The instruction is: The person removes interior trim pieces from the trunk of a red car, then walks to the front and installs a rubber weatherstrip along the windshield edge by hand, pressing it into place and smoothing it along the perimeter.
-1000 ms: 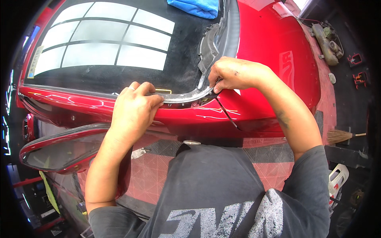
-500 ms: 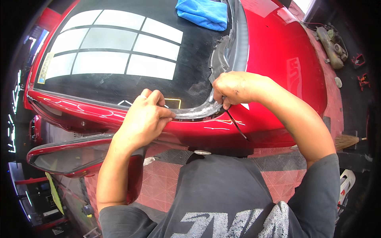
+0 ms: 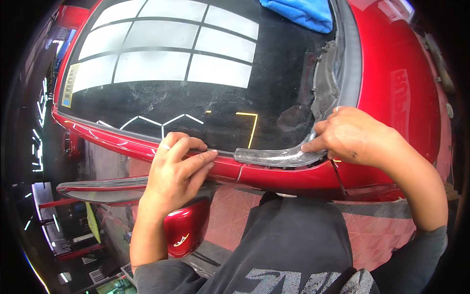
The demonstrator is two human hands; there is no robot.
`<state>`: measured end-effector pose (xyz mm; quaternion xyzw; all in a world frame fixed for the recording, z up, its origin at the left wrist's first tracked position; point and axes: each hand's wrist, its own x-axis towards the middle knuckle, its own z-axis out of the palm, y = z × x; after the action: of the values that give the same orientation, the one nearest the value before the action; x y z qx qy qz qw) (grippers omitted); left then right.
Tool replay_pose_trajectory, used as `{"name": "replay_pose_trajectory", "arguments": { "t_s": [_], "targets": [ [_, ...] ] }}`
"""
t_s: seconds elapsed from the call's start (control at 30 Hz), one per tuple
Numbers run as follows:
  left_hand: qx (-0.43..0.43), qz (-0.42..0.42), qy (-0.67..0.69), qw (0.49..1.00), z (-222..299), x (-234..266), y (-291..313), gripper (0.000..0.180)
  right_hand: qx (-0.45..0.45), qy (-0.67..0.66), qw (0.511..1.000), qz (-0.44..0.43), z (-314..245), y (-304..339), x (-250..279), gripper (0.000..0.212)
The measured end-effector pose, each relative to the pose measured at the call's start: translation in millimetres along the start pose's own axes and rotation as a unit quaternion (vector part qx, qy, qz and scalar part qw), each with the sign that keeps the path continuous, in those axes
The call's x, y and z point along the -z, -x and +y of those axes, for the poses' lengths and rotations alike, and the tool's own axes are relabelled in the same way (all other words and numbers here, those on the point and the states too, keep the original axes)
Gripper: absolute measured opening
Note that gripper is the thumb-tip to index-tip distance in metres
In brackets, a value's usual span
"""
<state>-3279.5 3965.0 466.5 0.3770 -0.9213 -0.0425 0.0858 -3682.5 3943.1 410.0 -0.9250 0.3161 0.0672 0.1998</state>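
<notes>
A curved grey trim piece [image 3: 274, 157] lies along the near corner of the dark windshield [image 3: 196, 105], beside the red body edge of a car. My right hand [image 3: 355, 137] grips the bend of this trim, one finger pressed on its upper face; the undersides of the fingers are hidden. Left of the trim's free end, my left hand [image 3: 178, 169] rests at the glass edge. Its fingers are stretched out with nothing in them, a little apart from the trim. Below my right hand a thin dark strip [image 3: 339, 177] crosses the red paint.
A folded blue cloth [image 3: 303, 13] lies on the glass at the top. The grey cowl panel [image 3: 325, 85] runs up beside the red hood [image 3: 391, 98]. An open car door [image 3: 103, 188] and red mirror housing [image 3: 187, 228] are at lower left, over red floor tiles [image 3: 235, 208].
My left hand has come off the trim's end and now sits left of it. My right hand has shifted its hold on the bend. The view has swung, moving the car rightward.
</notes>
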Motion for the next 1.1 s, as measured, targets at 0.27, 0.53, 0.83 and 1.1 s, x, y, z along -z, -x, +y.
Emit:
{"name": "replay_pose_trajectory", "arguments": {
  "t_s": [0.27, 0.53, 0.83, 1.1],
  "targets": [
    [-0.082, -0.023, -0.075, 0.994, -6.6, -24.2, -4.9, 0.049, 0.006, 0.048, 0.999, -0.015, -0.9, -5.6, 4.8, 0.016],
    [-0.115, -0.011, -0.141, 0.983, -10.6, -36.1, -0.5, 0.063, 0.023, 0.09, 0.994, -0.053, 11.5, -8.4, 11.1, 0.035],
    [-0.101, -0.012, -0.152, 0.983, -7.7, -39.8, -1.3, 0.042, 0.052, 0.067, 0.989, -0.118, 16.4, -17.7, 22.4, 0.026],
    [-0.132, -0.057, -0.154, 0.978, -11.5, -32.7, 0.3, 0.049, 0.102, -0.002, 0.992, -0.07, 30.1, -19.5, 19.8, 0.021]
  ]
}}
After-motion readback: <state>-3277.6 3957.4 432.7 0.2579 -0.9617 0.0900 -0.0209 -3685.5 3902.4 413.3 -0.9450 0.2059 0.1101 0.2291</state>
